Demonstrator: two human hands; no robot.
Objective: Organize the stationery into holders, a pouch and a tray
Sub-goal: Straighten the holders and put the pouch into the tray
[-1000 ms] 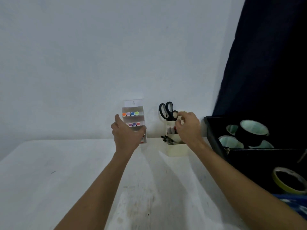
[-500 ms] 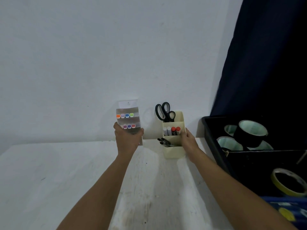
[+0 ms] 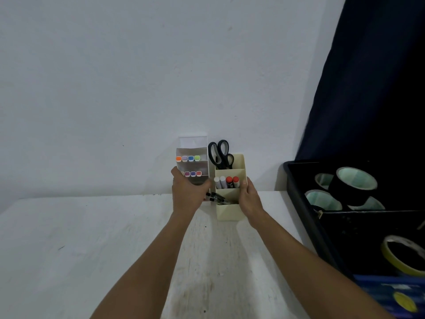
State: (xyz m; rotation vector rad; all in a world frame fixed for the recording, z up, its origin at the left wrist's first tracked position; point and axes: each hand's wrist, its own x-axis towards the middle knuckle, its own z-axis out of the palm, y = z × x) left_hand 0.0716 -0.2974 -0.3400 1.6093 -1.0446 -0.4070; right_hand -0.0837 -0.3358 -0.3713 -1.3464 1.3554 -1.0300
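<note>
Clear marker holder (image 3: 192,165) has its base hidden by the left hand (image 3: 187,195) gripping it; the right hand (image 3: 249,199) grips the touching cream holder (image 3: 230,207).

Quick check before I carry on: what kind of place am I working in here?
Probably a plain desk set against a wall, used as a stationery or craft corner. A cream holder carries scissors and markers, a clear marker case stands beside it, and a black tray holds tape rolls.
</note>
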